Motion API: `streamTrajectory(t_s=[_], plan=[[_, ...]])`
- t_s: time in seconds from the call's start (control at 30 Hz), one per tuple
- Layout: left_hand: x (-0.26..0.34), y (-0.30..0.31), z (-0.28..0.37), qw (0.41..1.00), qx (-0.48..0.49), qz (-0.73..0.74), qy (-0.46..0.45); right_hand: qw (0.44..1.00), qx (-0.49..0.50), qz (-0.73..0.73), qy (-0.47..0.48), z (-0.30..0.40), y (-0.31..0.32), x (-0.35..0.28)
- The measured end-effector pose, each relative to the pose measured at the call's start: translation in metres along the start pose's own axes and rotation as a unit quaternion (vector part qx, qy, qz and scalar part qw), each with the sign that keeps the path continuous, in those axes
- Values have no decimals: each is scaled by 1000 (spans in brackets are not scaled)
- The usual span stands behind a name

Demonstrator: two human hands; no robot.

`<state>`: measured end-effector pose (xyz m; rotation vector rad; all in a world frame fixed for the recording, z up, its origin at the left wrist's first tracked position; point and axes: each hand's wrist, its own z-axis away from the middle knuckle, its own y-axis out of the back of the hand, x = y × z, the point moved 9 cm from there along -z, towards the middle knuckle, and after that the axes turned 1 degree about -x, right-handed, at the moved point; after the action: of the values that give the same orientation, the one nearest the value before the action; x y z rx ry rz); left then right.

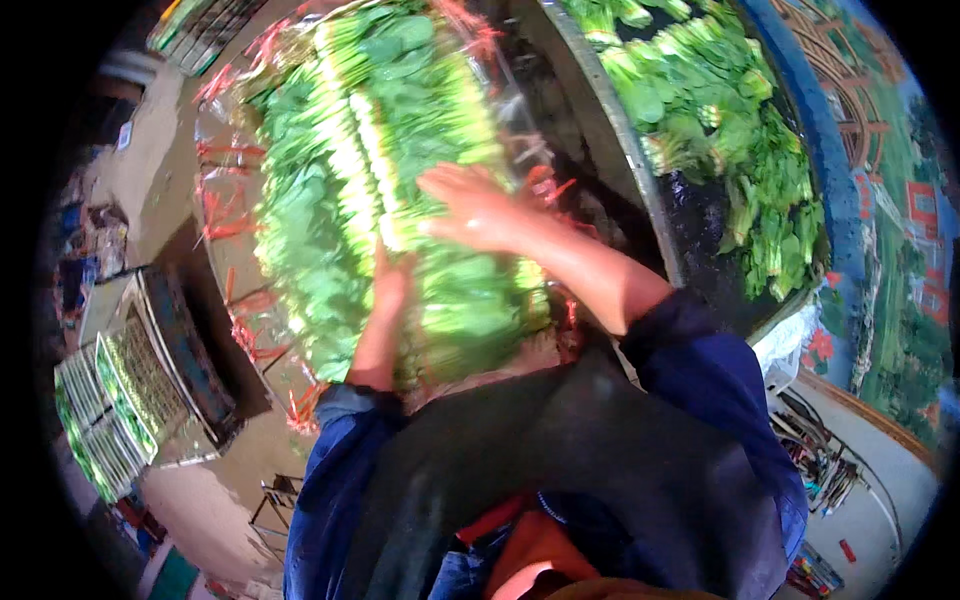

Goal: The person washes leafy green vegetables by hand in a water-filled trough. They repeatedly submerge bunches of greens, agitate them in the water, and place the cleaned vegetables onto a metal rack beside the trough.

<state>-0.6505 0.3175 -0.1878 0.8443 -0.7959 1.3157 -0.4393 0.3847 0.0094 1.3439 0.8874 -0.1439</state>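
Bundled leafy greens [315, 225] lie in tight rows before me, pale stalk ends meeting along the middle. They fill a large wire-framed crate [247, 330] with red plastic strips tied around its sides. My right hand [480, 210] lies palm down over the right-hand rows, its fingers spread and nothing seen in its grasp. Beside the pale stalk ends is my left hand [391, 285], fingers pointing away from me. Blur and the leaves keep me from telling whether it grips a bundle.
To the right, a metal-edged trough [637, 157] holds dark water and more greens [705, 105]. A painted wall [885, 225] stands beyond it. On the left are a cart-like stand [180, 352] and stacked crates [120, 420] on the floor. Another crate stack [199, 34] is at upper left.
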Motion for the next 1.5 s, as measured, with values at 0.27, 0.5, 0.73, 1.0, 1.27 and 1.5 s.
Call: streamTrajectory(t_s=[0.27, 0.5, 0.73, 1.0, 1.27, 1.5], plan=[[24, -1, -3, 998, -5, -69, 7, 819, 432, -23, -376, 249, 184, 302], [57, 1, -4, 984, 29, -159, 80, 591, 498, -383, -506, 275, 98, 455], [66, 5, -33, 991, -4, -130, 26, 818, 395, 101, -406, 350, 149, 443], [71, -24, -33, 971, -45, -235, 2, 591, 267, -628, -430, 383, 48, 430], [170, -23, -38, 945, 8, -266, -190, 535, 392, -707, -248, 281, 154, 237], [347, -147, 32, 884, -374, -142, -243, 636, 344, -672, -160, 123, 135, 37]])
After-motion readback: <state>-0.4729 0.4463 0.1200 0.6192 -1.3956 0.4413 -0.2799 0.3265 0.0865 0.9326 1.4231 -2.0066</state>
